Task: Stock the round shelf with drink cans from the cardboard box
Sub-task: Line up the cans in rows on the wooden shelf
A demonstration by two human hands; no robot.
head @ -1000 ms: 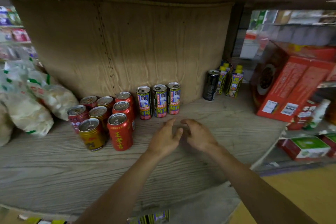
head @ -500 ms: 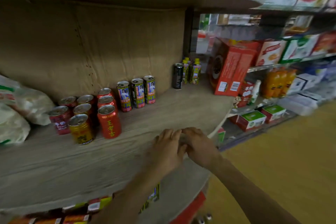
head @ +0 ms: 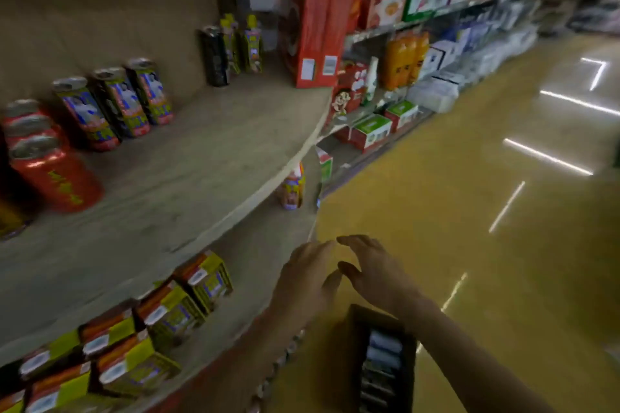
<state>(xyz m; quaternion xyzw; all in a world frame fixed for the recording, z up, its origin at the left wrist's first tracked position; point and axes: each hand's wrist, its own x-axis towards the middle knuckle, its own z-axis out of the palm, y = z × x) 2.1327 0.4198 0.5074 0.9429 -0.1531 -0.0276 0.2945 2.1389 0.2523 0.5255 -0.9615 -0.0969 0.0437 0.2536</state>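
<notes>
Both hands hover empty above the cardboard box [head: 355,322], which sits low and near on the glossy yellow floor [head: 469,211]. The left hand [head: 308,278] and right hand [head: 375,275] are almost touching, with fingers relaxed, slightly apart and gently curved, gripping nothing. The drink cans [head: 384,347] inside are packed in a tight row with only their pale, rounded tops showing, so the likely trouble is access. Fingers may find no gap to get around a smooth metal cylinder, and a shallow pinch on the rim could let a can slip and dent on the hard floor. The box walls are dark, thin card and could fold if leaned on. To the left, the round shelf [head: 201,178] is matt, wood-grained board with a curved, lipless front edge, so a can set too near it could roll off. The tall slim cans [head: 114,100] at its far side look top-heavy, and a nudge could topple them into the squat red cans [head: 50,174].
</notes>
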